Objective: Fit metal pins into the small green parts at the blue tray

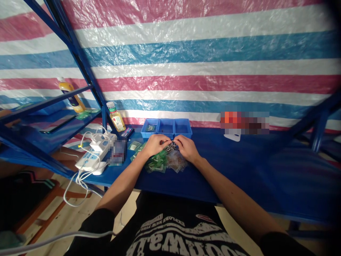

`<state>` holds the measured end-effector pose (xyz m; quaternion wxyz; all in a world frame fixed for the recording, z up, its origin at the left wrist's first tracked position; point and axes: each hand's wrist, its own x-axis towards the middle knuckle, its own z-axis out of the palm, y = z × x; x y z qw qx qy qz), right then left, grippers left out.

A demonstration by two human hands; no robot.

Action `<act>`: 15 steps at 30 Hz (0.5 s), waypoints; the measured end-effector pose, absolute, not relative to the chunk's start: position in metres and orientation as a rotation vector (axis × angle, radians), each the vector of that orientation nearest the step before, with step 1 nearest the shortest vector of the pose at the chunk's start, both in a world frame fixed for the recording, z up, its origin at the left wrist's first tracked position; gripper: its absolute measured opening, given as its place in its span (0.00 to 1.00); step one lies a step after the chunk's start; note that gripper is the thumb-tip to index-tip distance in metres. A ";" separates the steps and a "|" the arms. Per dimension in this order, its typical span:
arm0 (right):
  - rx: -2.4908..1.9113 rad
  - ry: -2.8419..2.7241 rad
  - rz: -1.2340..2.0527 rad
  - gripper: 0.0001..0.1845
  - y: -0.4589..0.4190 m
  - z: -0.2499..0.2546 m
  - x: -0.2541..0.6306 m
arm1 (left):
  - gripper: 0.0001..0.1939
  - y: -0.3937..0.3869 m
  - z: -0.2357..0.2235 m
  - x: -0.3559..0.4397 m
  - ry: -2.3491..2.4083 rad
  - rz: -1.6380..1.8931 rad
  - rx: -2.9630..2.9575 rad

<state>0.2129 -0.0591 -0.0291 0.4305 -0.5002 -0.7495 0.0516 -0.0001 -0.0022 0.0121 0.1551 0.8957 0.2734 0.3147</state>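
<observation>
Metal pieces [171, 146] lie in a small heap on the blue table [226, 170], between the two hands and just in front of a row of three blue boxes [183, 136]. At the far left, another person's leg in dark shorts [26, 192] shows beside a brown wooden seat [42, 217]. Above that, a blue shelf [26, 149] carries a dark flat phone [60, 124] and a yellow bottle [69, 93]. On the table's left end sits a white power strip [86, 160] with chargers plugged in and white cords [82, 183] looping over the edge. Next come a blurred item [117, 152], a bottle with a green and white cap [117, 119], and a small dark box [126, 133]. Green packets [157, 163] are spread beside and below the left hand [154, 145], whose thumb and fingers are bent together at the heap; whether they pinch a piece is too small to tell. In the leftmost blue box lies a small packet [151, 127]. Clear bags [176, 161] with brownish contents lie right of the green ones, nearer the body than the metal. The right hand [187, 147] curls in from the other side, fingertips at the heap, and I cannot tell if it grips anything. Farther right, a white card [234, 136] lies near the striped sheet [213, 46] behind the table
</observation>
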 end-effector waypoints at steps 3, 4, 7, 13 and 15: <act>-1.249 -1.852 0.154 0.10 -0.059 -0.030 0.213 | 0.14 -0.002 0.012 0.000 0.784 0.898 2.568; -1.242 -1.844 0.166 0.10 -0.059 -0.030 0.213 | 0.14 -0.002 0.012 0.000 0.784 0.899 2.570; -1.218 -1.846 0.169 0.09 -0.058 -0.031 0.212 | 0.14 -0.003 0.013 0.000 0.783 0.899 2.574; -1.228 -1.861 0.127 0.10 -0.057 -0.030 0.213 | 0.14 -0.003 0.013 0.001 0.786 0.906 2.580; -1.256 -1.862 0.106 0.11 -0.057 -0.030 0.214 | 0.15 -0.002 0.013 0.000 0.789 0.912 2.574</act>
